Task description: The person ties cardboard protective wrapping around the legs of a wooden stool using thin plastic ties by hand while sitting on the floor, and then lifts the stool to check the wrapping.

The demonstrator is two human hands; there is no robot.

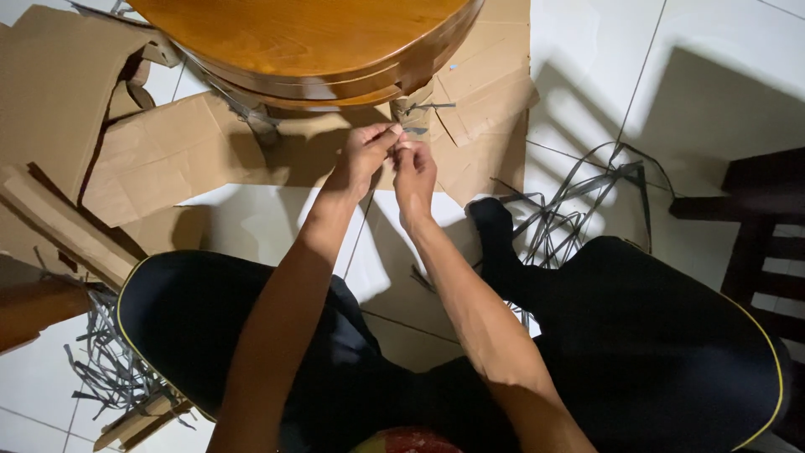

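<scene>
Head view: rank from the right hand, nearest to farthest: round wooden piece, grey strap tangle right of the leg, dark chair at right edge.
From the right hand:
1. Round wooden piece, just above the hands.
2. Grey strap tangle, on the floor to the right.
3. Dark chair, far right edge.

White tile floor (721, 50) under me, glossy, with hard shadows across it, so the light's coming from one strong source. Flattened cardboard (168, 159) is spread all over the left and top. Loose grey strapping (579, 201) is tangled on my right, more of it at lower left. A dark wooden chair (767, 226) sits at the right edge.
</scene>
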